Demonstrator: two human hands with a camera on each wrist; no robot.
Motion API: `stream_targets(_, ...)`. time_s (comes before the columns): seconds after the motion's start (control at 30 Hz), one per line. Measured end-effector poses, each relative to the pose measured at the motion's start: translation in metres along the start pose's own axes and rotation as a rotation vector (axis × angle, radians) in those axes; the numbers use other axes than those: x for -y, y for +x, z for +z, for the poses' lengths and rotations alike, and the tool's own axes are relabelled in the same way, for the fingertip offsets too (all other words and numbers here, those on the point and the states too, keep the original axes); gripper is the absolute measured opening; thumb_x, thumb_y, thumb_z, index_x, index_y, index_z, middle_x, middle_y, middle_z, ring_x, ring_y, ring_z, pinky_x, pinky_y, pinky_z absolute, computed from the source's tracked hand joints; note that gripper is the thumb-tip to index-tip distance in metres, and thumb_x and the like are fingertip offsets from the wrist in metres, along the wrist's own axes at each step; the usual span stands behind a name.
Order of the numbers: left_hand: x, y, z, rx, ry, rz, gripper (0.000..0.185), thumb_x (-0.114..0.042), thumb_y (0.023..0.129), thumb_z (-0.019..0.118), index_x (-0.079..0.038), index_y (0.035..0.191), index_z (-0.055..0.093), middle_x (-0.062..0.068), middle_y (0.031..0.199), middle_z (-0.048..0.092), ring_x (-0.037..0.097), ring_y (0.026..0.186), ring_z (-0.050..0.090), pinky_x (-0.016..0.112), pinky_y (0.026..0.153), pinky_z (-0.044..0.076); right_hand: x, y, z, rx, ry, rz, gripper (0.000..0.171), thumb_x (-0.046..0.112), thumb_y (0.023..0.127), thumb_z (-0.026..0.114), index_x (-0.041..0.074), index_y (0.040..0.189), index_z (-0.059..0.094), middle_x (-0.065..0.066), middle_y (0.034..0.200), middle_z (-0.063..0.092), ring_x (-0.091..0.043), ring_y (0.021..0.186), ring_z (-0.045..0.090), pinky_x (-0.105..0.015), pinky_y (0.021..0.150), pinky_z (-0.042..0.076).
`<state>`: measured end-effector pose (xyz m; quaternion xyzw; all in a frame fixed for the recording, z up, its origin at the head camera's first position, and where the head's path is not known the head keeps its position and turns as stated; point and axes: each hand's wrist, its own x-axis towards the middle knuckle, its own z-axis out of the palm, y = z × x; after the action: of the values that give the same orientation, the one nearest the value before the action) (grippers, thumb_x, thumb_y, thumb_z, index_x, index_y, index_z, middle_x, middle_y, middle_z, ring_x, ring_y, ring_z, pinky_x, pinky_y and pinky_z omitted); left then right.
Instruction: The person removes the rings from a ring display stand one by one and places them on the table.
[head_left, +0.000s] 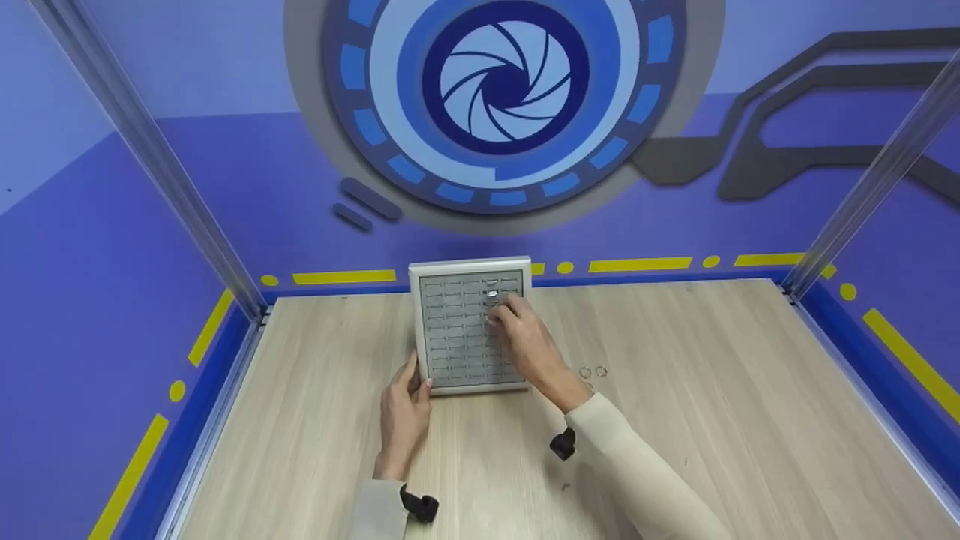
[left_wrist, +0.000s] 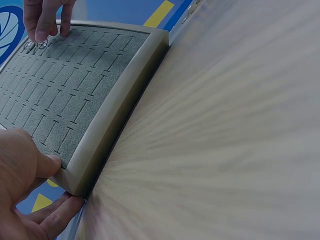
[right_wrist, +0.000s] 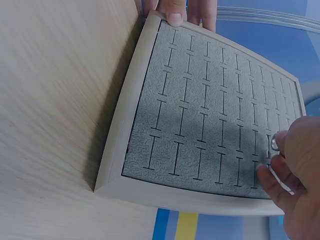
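A ring display tray [head_left: 457,330] with a pale frame and grey slotted padding stands tilted up near the back wall. My left hand [head_left: 405,412] grips its lower left corner, thumb on the front of the frame and fingers behind. At the upper right of the padding, my right hand [head_left: 529,341] pinches a small silver ring [right_wrist: 274,143] against the slots, its fingertips partly covering it. Beside those fingers, more silver rings [head_left: 492,294] sit in the right-hand slots of the top rows.
To the right of the tray, several loose rings [head_left: 601,371] lie on the wooden table [head_left: 712,390], one partly hidden by the right wrist. A blue-purple wall [head_left: 247,202] rises right behind the tray, and metal posts [head_left: 172,180] frame the corners.
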<state>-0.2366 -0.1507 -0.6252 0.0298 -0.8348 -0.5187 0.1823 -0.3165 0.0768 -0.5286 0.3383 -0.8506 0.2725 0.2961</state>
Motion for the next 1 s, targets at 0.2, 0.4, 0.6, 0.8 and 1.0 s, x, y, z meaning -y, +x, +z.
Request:
stream_targets(0.2,0.000,0.000,0.000,-0.003,0.015,0.001,0.062,0.004,0.101,0.068,0.001,0.159,0.047,0.025,0.153,0.057,0.039,0.137,0.061,0.037,0.107,0.060,0.001,-0.006,-0.006,-0.018,-0.018,-0.028,0.007,0.000,0.102,0.070,0.003,0.107,0.070,-0.008,0.107,0.063,-0.023,0.097,0.066,-0.034,0.083,0.065)
stream_targets(0.4,-0.001,0.000,-0.001,-0.010,0.033,-0.002,0.062,0.004,0.099,0.070,0.001,0.158,0.048,0.025,0.152,0.058,0.039,0.137,0.061,0.039,0.107,0.060,0.002,-0.012,-0.013,0.009,-0.043,-0.016,0.010,-0.003,0.100,0.071,0.005,0.106,0.070,-0.007,0.109,0.062,-0.020,0.098,0.066,-0.032,0.083,0.065)
stream_targets(0.6,-0.002,0.001,-0.001,-0.010,0.024,0.005,0.063,0.004,0.099,0.070,0.001,0.158,0.048,0.024,0.151,0.060,0.038,0.135,0.063,0.037,0.106,0.061,-0.002,-0.019,-0.022,-0.006,-0.027,-0.032,0.013,-0.008,0.097,0.071,0.003,0.104,0.070,-0.008,0.107,0.063,-0.022,0.094,0.068,-0.034,0.078,0.066)
stream_targets(0.8,-0.001,0.001,0.001,-0.009,0.014,0.007,0.062,0.004,0.100,0.069,0.002,0.158,0.048,0.025,0.150,0.060,0.038,0.133,0.065,0.034,0.104,0.062,-0.011,-0.027,-0.028,-0.076,0.015,-0.093,0.017,-0.013,0.092,0.075,0.001,0.100,0.070,-0.010,0.101,0.064,-0.023,0.087,0.071,-0.032,0.070,0.065)
stream_targets(1.0,-0.002,0.000,0.002,-0.001,-0.018,-0.012,0.064,0.006,0.100,0.067,0.003,0.160,0.044,0.028,0.151,0.057,0.040,0.134,0.064,0.033,0.104,0.062,-0.020,-0.042,-0.035,-0.052,0.031,-0.051,0.013,-0.011,0.094,0.073,0.001,0.099,0.072,-0.006,0.098,0.062,-0.018,0.083,0.067,-0.030,0.066,0.062)
